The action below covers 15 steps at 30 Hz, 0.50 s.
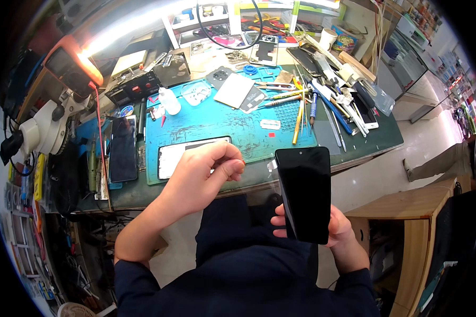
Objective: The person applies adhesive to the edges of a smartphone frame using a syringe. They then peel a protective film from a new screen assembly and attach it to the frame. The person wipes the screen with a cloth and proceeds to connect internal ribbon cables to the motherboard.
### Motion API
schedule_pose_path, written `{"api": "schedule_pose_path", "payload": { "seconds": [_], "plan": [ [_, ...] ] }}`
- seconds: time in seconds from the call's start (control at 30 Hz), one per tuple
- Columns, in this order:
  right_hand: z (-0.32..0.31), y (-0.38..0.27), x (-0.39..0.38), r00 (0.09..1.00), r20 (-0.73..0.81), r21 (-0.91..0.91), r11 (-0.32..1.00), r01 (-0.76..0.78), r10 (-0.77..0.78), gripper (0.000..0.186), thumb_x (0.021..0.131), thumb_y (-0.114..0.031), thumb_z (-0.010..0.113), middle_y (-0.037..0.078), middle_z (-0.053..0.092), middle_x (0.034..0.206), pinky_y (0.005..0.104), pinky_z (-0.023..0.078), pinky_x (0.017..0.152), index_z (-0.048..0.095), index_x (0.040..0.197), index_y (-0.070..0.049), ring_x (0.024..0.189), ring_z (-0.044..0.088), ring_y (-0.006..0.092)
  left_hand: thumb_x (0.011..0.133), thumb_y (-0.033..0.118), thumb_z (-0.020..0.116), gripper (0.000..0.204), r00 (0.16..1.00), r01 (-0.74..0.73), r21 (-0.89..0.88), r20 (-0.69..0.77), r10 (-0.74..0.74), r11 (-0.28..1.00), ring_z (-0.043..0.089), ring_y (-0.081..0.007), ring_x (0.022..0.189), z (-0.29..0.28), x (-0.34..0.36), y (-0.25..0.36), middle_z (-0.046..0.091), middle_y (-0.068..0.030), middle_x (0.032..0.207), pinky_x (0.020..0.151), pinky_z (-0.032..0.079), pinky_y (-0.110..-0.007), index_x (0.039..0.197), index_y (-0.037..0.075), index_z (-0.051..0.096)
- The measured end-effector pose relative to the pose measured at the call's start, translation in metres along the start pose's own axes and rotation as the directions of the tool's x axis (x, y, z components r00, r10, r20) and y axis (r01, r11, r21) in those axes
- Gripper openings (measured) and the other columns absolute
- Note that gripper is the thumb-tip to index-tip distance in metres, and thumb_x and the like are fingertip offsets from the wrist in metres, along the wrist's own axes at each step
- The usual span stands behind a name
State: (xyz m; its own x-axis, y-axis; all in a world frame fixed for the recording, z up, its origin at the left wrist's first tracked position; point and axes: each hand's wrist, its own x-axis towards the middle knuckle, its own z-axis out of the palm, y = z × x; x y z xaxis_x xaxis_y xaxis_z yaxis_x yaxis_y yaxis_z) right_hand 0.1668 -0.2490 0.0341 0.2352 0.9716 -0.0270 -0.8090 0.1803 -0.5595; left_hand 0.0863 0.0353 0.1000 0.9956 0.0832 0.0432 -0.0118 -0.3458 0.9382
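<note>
My right hand (339, 227) holds an upright black smartphone (303, 195) screen-up, its fingers round the lower part. A small pale tab (272, 166) on what looks like clear film sticks out from the phone's upper left edge. My left hand (210, 165), left of the phone and apart from it, has its fingertips pinched together; whether anything is between them is too small to tell. Behind that hand, a phone part with a white face and dark rim (172, 161) lies on the blue mat (195, 121). Another dark phone (122, 148) lies to its left.
A microscope (37, 132), orange multimeter (63, 68) and power unit (132, 84) crowd the left. A white bottle (169, 100) stands on the mat. Several pens and tools (301, 111) lie at the right. A wooden cabinet (412, 211) is at lower right, with another person's leg (428, 161) behind it.
</note>
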Motion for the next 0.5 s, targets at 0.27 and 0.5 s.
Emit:
{"api": "schedule_pose_path", "payload": {
  "seconds": [0.27, 0.5],
  "plan": [
    [-0.005, 0.011, -0.004, 0.991, 0.095, 0.197, 0.978, 0.074, -0.094, 0.094, 0.093, -0.042, 0.065, 0.033, 0.020, 0.156, 0.0642, 0.028, 0.113, 0.012, 0.154, 0.006, 0.143, 0.029, 0.0479, 0.099, 0.007, 0.056, 0.012, 0.999, -0.021, 0.146, 0.041, 0.016, 0.989, 0.068, -0.0138, 0.076, -0.007, 0.001, 0.011, 0.066, -0.0076, 0.081, 0.071, 0.055, -0.028, 0.094, -0.003, 0.060],
    [-0.007, 0.013, -0.007, 0.991, 0.108, 0.204, 0.977, 0.060, -0.084, 0.085, 0.100, -0.049, 0.045, 0.031, 0.016, 0.158, 0.0641, 0.024, 0.114, 0.008, 0.155, 0.005, 0.143, 0.027, 0.0482, 0.098, 0.002, 0.056, 0.008, 0.998, 0.038, 0.056, 0.054, -0.041, 0.998, 0.069, -0.0120, 0.077, -0.012, -0.001, 0.012, 0.068, -0.0073, 0.083, 0.070, 0.055, -0.025, 0.093, -0.004, 0.060]
  ]
}}
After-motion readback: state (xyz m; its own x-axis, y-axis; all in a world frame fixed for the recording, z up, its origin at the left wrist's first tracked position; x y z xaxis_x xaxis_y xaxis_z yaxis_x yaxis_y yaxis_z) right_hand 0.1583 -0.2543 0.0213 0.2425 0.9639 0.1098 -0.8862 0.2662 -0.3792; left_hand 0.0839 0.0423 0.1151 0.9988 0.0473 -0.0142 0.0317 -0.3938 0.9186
